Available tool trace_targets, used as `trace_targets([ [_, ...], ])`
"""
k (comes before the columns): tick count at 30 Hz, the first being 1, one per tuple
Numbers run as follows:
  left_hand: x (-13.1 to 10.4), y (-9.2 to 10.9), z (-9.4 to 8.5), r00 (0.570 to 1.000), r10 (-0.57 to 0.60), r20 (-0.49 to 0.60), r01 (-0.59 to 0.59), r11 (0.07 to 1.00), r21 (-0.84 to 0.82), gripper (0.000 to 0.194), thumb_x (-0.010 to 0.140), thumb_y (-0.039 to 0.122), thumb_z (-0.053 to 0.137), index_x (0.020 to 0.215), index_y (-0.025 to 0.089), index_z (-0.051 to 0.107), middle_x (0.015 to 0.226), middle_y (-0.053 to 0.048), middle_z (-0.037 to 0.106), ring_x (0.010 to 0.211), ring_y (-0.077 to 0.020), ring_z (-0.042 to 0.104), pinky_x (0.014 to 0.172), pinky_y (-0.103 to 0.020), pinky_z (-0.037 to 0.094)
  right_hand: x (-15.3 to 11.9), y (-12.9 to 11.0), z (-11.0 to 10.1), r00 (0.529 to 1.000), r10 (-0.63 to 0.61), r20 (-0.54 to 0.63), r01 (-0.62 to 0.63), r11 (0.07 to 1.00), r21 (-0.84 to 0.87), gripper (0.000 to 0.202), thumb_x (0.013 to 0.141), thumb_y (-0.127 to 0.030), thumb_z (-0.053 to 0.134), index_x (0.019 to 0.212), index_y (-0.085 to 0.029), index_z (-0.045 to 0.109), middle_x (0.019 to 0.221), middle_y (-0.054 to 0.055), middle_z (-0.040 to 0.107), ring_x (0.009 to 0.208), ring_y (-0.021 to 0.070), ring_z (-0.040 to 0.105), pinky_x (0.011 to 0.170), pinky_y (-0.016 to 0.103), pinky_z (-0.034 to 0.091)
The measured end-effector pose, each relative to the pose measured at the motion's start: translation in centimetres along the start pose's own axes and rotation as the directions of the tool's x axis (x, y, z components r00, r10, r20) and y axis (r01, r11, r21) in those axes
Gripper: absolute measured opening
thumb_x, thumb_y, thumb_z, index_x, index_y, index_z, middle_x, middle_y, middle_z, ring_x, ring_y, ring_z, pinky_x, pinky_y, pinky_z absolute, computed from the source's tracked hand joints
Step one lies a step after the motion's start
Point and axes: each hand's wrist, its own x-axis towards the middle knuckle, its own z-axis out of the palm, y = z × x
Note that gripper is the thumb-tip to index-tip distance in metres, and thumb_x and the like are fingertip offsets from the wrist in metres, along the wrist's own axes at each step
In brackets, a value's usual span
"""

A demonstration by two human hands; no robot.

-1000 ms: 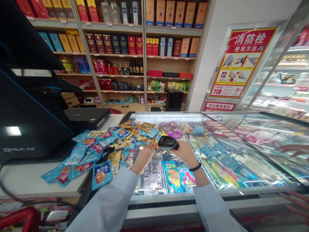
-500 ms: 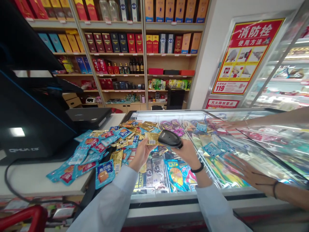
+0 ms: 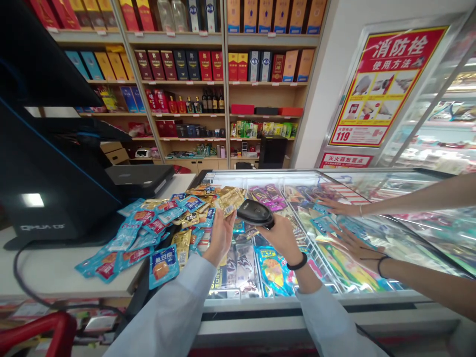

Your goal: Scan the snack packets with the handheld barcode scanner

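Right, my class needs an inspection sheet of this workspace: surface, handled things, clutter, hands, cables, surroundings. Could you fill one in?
Surface: glass-topped case, adjoining a white counter.
Handled things: black scanner beside a gold packet.
Clutter: blue and gold packets heaped across counter and case.
Hands: left hand holds the gold packet; right hand grips the scanner.
Cables: dark cable looping down at the counter's left.
Surroundings: stocked shelves, red poster, another person's hands over the case.

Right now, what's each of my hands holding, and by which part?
Your left hand holds a gold packet by its lower edge; your right hand holds a black scanner by its handle end, the grip partly hidden.
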Motion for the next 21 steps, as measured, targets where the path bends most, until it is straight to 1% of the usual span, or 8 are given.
trace_targets([
  [3,-0.10,0.04,0.08,1.000,-0.007,-0.005,0.007,1.000,0.000,0.035,0.092,0.037,0.050,0.125,0.027,0.055,0.135,-0.004,0.055,0.127,-0.0181,0.049,0.110,-0.036,0.038,0.06,-0.18,0.18,1.000,0.020,0.018,-0.020,1.000,0.009,0.019,0.070,-0.036,0.066,0.076,-0.018,0.069,0.072,0.008,0.072,0.073,0.0253,0.068,0.057,0.026,0.039],
  [5,-0.20,0.06,0.20,1.000,-0.005,0.011,0.005,1.000,-0.004,0.036,0.092,0.037,0.050,0.126,0.027,0.054,0.135,-0.003,0.056,0.128,-0.0176,0.048,0.110,-0.035,0.038,0.12,-0.27,0.19,0.999,0.030,0.032,-0.030,0.999,0.011,0.018,0.070,-0.035,0.066,0.076,-0.018,0.069,0.073,0.009,0.072,0.074,0.0253,0.068,0.058,0.026,0.039],
  [10,-0.31,0.03,0.30,1.000,-0.017,0.023,0.017,1.000,-0.004,0.037,0.093,0.037,0.049,0.127,0.025,0.054,0.134,-0.005,0.057,0.126,-0.0184,0.049,0.110,-0.036,0.037,0.26,-0.40,0.18,0.998,0.045,0.053,-0.046,0.999,0.006,0.019,0.071,-0.035,0.064,0.076,-0.017,0.069,0.073,0.009,0.072,0.075,0.0260,0.068,0.058,0.026,0.038],
  [15,-0.13,0.00,0.11,0.999,-0.001,0.035,0.002,1.000,-0.018,0.038,0.091,0.039,0.051,0.125,0.025,0.056,0.133,-0.005,0.057,0.127,-0.0196,0.049,0.110,-0.037,0.038,0.35,-0.18,0.44,0.998,0.035,0.048,-0.035,0.999,0.017,0.019,0.072,-0.035,0.064,0.073,-0.017,0.068,0.073,0.009,0.071,0.075,0.0252,0.068,0.059,0.026,0.038],
  [21,-0.11,0.14,0.31,0.999,0.017,0.051,-0.016,1.000,-0.025,0.036,0.091,0.037,0.052,0.125,0.024,0.056,0.130,-0.005,0.060,0.125,-0.0193,0.051,0.108,-0.036,0.040,0.28,0.04,0.54,0.997,0.029,0.072,-0.029,1.000,-0.009,0.020,0.072,-0.036,0.064,0.076,-0.018,0.069,0.072,0.008,0.071,0.073,0.0240,0.067,0.059,0.025,0.038],
])
